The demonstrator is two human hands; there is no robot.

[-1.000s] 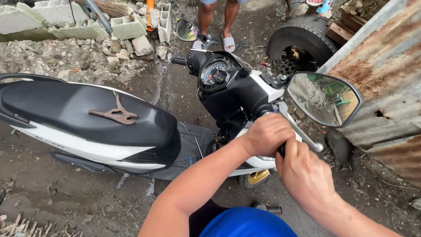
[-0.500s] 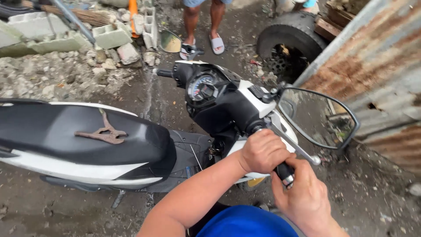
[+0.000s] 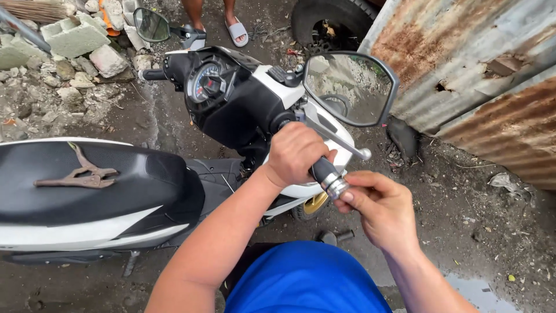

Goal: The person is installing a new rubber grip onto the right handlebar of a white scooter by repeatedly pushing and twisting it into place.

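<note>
A black and white scooter (image 3: 243,110) stands in front of me. My left hand (image 3: 295,153) is wrapped around its right handlebar grip (image 3: 323,171). The fingertips of my right hand (image 3: 382,208) pinch the silver bar end (image 3: 336,186) at the tip of that grip. The brake lever (image 3: 336,136) runs just above my left hand. The right mirror (image 3: 350,87) sits above the lever. A pair of rusty pliers (image 3: 78,177) lies on the black seat (image 3: 87,191).
A rusty corrugated metal wall (image 3: 475,75) runs along the right. An old tyre (image 3: 330,23) lies by it. Concrete blocks and rubble (image 3: 63,52) are piled at the left. Another person's sandalled feet (image 3: 234,32) stand beyond the scooter. A puddle (image 3: 475,290) lies at the lower right.
My view has shifted nearer to the handlebar. My left hand stays on the grip, while my right hand has slid off the grip to its tip, pinching the silver end.
</note>
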